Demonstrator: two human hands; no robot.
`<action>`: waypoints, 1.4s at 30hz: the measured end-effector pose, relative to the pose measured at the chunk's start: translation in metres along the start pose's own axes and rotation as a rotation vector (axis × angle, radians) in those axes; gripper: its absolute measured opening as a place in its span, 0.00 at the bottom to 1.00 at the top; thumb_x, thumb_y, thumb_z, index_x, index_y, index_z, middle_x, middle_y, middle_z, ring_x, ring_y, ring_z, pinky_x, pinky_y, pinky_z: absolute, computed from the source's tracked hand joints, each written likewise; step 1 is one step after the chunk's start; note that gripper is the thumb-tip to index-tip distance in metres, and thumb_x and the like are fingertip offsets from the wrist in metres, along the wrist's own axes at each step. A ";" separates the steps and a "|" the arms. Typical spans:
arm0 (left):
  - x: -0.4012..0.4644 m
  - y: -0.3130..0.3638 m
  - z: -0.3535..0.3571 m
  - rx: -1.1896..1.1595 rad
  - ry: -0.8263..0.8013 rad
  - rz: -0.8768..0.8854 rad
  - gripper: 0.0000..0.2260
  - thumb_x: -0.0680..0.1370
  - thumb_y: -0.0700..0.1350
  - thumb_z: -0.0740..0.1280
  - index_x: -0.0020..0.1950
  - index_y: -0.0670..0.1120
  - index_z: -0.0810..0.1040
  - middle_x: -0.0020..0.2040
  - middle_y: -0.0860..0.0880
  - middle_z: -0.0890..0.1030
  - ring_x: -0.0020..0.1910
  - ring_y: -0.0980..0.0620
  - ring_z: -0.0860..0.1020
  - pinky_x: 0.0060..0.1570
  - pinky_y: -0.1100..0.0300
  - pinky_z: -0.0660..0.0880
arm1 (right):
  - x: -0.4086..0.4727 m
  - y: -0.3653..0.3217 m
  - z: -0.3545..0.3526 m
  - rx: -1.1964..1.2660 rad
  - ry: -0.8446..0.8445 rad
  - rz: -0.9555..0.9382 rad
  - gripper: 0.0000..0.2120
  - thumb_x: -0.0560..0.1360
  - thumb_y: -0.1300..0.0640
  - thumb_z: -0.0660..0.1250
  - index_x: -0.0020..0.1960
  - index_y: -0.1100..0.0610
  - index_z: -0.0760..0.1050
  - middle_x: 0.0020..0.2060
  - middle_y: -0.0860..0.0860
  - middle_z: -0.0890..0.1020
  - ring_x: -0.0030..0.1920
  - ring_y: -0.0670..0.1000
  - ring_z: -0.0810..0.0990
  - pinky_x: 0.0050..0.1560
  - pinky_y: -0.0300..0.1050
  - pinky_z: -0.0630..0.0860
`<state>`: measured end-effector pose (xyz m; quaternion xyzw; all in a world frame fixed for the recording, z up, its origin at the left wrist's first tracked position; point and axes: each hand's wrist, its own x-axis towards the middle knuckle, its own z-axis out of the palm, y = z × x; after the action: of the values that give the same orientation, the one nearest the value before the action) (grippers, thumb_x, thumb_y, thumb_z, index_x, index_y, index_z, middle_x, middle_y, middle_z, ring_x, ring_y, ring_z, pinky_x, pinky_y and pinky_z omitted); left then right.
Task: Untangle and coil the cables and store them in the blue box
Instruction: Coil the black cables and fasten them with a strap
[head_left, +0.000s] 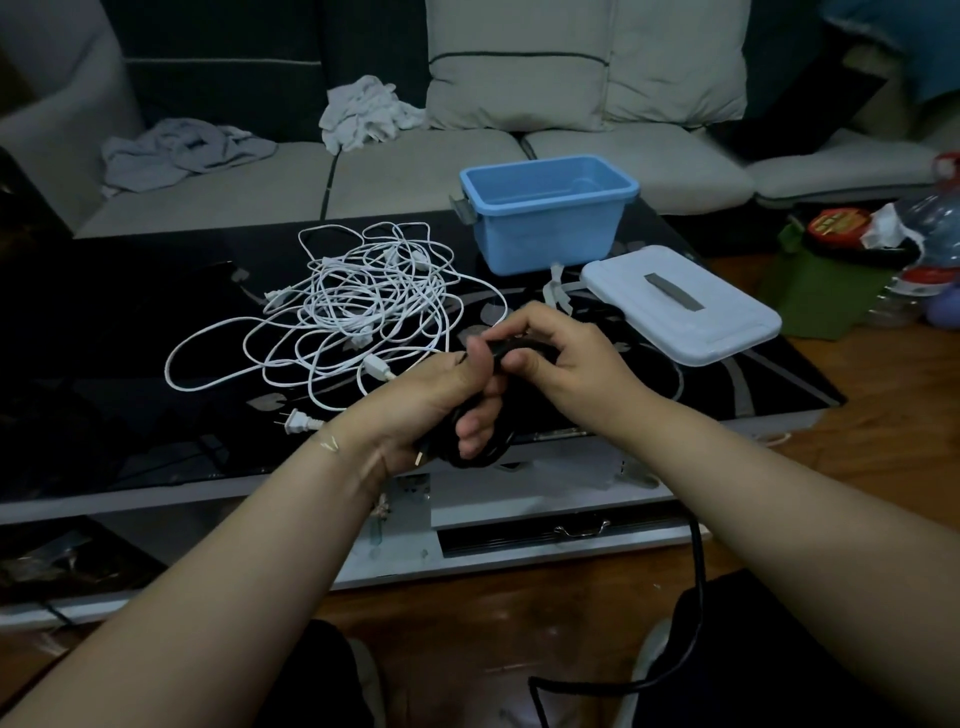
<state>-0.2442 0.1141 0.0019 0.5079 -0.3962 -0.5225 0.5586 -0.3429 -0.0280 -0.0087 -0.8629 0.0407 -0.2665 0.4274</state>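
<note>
My left hand (441, 405) grips a coil of black cable (488, 452) over the front edge of the black glass table (104, 338). My right hand (566, 358) pinches a strand of the same cable beside the left thumb. A loose length of that black cable hangs down to the floor (698, 597) under my right forearm. A tangle of white cables (353, 306) lies on the table to the left, with a white plug (296, 421) near my left wrist. The blue box (550, 213) stands open and empty at the table's far side.
The box's pale lid (680, 306) lies on the table right of my hands. A sofa with crumpled cloths (363, 114) runs behind the table. Bottles and packets (883, 244) crowd the floor at the right. A drawer handle (582, 529) shows under the tabletop.
</note>
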 end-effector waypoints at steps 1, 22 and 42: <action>0.000 0.000 0.001 0.024 0.008 0.001 0.38 0.51 0.75 0.71 0.38 0.44 0.64 0.21 0.52 0.68 0.18 0.56 0.67 0.22 0.67 0.65 | 0.000 0.001 -0.001 -0.074 -0.011 -0.010 0.28 0.70 0.27 0.56 0.55 0.47 0.77 0.49 0.41 0.82 0.53 0.44 0.80 0.55 0.53 0.75; -0.004 0.000 0.004 -0.141 -0.088 0.081 0.38 0.51 0.72 0.72 0.42 0.44 0.65 0.24 0.55 0.73 0.20 0.59 0.69 0.24 0.68 0.68 | -0.007 0.001 0.008 0.052 0.090 -0.140 0.29 0.77 0.35 0.51 0.67 0.52 0.71 0.59 0.50 0.81 0.61 0.47 0.78 0.63 0.51 0.73; 0.003 0.020 0.009 -0.344 0.058 -0.046 0.21 0.75 0.52 0.57 0.41 0.39 0.83 0.16 0.53 0.63 0.13 0.60 0.59 0.19 0.67 0.52 | 0.008 0.002 0.005 0.179 0.124 0.006 0.11 0.81 0.57 0.57 0.53 0.57 0.78 0.43 0.43 0.81 0.47 0.40 0.79 0.52 0.36 0.73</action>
<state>-0.2488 0.1087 0.0224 0.4284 -0.2731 -0.5805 0.6363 -0.3332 -0.0288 -0.0092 -0.8029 0.0456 -0.3209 0.5003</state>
